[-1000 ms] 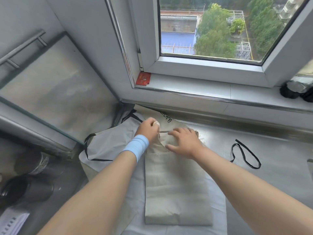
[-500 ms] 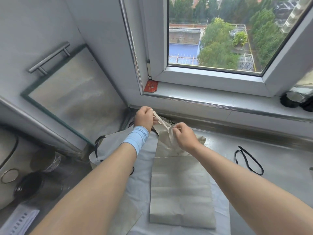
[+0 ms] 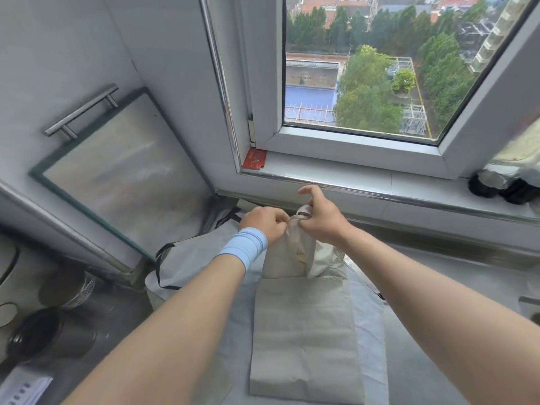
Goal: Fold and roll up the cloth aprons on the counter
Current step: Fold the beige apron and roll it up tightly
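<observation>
1. Two aprons lie stacked on the steel tabletop [image 3: 438, 302], to the right of a dark metal cup [image 3: 49, 334] in the lower left of the frame. The under one, a pale apron [image 3: 190, 258] edged with black trim, is spread flat and shows farthest to the left.
2. Left of centre, the left hand [image 3: 264, 226], with a light blue band on its wrist, has its fingers curled and pinches the raised top edge of the beige apron [image 3: 306, 340] from the left side.
3. The beige apron lies on top of the pale one, in the lower middle of the frame, directly below both hands. Its lower part is folded into a long, flat, narrow rectangle with faint cross creases. Its upper part is lifted off the tabletop and gathered into a loose, crumpled peak between the hands.
4. Just right of centre, the right hand [image 3: 323, 219] grips the same bunched top from the right, thumb and lower fingers closed on the cloth and the forefinger sticking up. The two hands nearly touch.
5. Further right, bare tabletop runs to the frame's edge. Dark objects, blurred, sit on the window sill [image 3: 409, 182] at the upper right.
</observation>
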`<state>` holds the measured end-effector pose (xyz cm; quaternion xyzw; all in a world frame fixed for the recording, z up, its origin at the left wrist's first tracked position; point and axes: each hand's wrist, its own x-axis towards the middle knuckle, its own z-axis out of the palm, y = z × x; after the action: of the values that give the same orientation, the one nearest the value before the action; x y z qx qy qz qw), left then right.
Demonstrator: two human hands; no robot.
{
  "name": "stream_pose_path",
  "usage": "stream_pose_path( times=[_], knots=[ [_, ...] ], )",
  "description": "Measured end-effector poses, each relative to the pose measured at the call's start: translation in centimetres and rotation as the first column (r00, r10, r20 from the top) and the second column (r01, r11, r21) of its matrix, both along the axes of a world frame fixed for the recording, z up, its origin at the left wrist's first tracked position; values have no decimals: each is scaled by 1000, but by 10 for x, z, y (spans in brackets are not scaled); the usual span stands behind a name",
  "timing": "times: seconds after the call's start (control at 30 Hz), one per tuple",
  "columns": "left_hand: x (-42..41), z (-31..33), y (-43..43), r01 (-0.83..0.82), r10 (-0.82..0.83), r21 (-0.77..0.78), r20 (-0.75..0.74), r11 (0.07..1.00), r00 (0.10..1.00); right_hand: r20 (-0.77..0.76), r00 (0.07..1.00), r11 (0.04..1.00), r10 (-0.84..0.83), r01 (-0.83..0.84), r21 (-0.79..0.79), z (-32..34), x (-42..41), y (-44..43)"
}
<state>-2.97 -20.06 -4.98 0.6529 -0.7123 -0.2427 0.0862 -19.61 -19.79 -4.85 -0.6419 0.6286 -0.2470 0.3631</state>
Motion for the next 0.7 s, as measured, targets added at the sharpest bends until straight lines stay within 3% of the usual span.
stream_pose_path(
  times=[0.1,0.2,0.27,0.33,0.4,0.43,0.53,0.63,0.7],
  knots=[
    [-5,2,-7,-90,89,-30,-19,995,996,-298,941,977,-162,111,-181,-16,-9,4],
    [-5,0,-15,-188,190,32,-155,982,969,-499,855,987,-145,157,-17,-27,-9,17],
    [-7,-6,-12,-149,155,46,-191,988,969,-481,874,976,-64,156,154,-36,-3,23],
    [-9,-14,-6,-22,16,-36,-160,999,987,-379,917,955,-121,213,208,-41,-1,25],
    [-11,-21,-2,208,-207,-113,17,972,978,-382,916,959,-120,206,192,-48,-6,24],
    [-12,-23,1,352,-335,-95,160,931,929,-424,904,973,-52,142,183,-54,-11,24],
    [-20,-39,7,630,-591,97,481,770,648,-552,793,961,257,-148,235,-76,-30,29],
    [-28,-60,10,689,-636,204,620,696,459,-608,712,936,353,-267,231,-98,-42,36],
    [-31,-65,9,672,-592,160,645,723,483,-575,744,940,340,-282,191,-103,-46,40]
  ],
)
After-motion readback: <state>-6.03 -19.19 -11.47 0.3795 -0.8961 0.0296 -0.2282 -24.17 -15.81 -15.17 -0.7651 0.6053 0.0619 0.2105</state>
